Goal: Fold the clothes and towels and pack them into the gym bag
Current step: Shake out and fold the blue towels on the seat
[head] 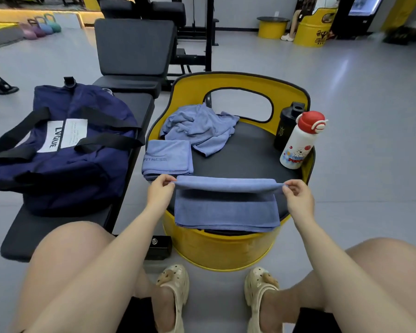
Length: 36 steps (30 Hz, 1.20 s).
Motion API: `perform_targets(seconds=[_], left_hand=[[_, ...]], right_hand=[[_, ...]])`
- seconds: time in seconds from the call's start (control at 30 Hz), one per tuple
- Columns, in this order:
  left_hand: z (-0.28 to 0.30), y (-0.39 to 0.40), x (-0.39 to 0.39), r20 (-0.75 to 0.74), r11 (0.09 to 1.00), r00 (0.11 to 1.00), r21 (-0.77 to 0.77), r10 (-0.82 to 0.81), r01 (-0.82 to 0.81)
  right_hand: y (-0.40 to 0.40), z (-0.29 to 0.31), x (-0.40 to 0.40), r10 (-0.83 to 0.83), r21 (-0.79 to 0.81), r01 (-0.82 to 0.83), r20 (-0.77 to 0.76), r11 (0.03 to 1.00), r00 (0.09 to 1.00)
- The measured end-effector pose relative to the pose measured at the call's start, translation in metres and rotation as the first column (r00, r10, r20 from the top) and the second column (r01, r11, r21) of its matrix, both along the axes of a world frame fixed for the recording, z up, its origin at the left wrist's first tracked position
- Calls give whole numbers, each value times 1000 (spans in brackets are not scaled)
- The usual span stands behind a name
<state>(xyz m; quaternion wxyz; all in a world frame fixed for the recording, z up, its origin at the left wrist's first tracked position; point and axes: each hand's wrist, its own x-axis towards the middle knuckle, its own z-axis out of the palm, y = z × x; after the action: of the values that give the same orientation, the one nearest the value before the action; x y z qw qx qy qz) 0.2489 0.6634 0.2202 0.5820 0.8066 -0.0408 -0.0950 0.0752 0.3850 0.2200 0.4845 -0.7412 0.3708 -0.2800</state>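
Observation:
A blue towel [227, 212] lies half-folded on the near edge of the yellow barrel seat [226, 251]. My left hand [159, 192] pinches its raised left corner and my right hand [297, 195] pinches the right corner, holding the upper edge above the lower layer. A folded blue towel marked FITNESS [168, 156] lies at the seat's left. A crumpled blue garment [199, 127] sits behind it. The navy gym bag [58, 150] rests on the black bench [34, 233] to my left, its top looking closed.
A black shaker bottle [286, 127] and a white bottle with a red cap [300, 141] stand at the seat's right edge. A black incline bench [133, 46] stands behind. Kettlebells [40, 27] sit far left; another yellow barrel seat [312, 30] with a person's legs [294, 24] far right.

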Motion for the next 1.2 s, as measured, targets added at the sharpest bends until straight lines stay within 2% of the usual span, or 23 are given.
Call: perform_targets(seconds=[0.23, 0.6, 0.73, 0.83, 0.93, 1.07, 1.13, 1.2], left_hand=[[-9, 17, -33, 66, 994, 996, 97, -63, 56], [-31, 23, -47, -47, 952, 992, 280, -113, 122], [-34, 20, -50, -101, 951, 992, 291, -77, 103], [-37, 18, -51, -88, 954, 993, 282, -80, 102], [-41, 15, -51, -67, 948, 995, 306, -74, 91], [-48, 9, -48, -58, 926, 998, 373, -39, 58], [-46, 3, -51, 36, 861, 998, 507, -55, 29], [-41, -7, -56, 197, 813, 970, 582, -144, 2]], right_hand=[[14, -11, -30, 32, -3, -33, -83, 999, 996], [17, -32, -47, 121, -15, -130, -262, 991, 957], [20, -39, -48, 168, 2, -182, -393, 983, 904], [22, -40, -46, 182, 2, -198, -408, 980, 895], [26, -40, -41, 163, -58, -203, -405, 977, 900], [32, -45, -31, 94, -237, -222, -454, 946, 886], [36, -48, -25, 88, -340, -271, -467, 901, 880], [43, -50, -15, 145, -408, -355, -461, 841, 875]])
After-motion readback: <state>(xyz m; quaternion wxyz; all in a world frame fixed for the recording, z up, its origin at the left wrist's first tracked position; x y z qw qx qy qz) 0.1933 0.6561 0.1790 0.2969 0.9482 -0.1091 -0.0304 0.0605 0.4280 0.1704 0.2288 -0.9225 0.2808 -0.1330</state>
